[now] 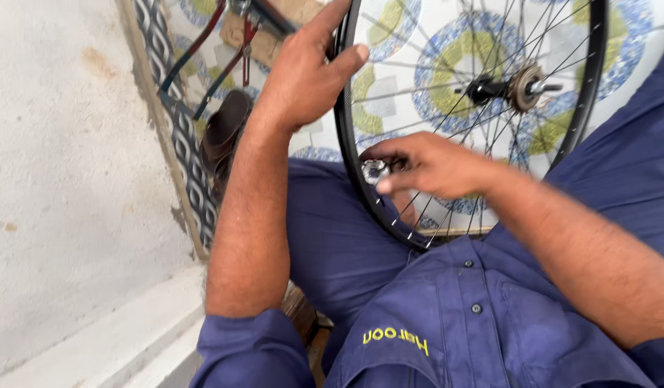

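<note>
A black bicycle wheel rim (344,136) with thin metal spokes stands upright over my lap. Its hub and axle (515,88) sit at the upper right. My left hand (303,75) grips the rim at its top left edge, fingers wrapped over it. My right hand (425,167) reaches in through the spokes and pinches a small silver round tool (374,171) against the rim's inner side, where a spoke meets it. My legs and shirt are in dark blue work clothes (447,309).
A patterned tile floor (447,79) with blue and yellow circles lies beyond the wheel. A brown sandal (224,129) and a red-framed stand (203,50) sit at the upper left. A pale concrete wall (66,158) fills the left side.
</note>
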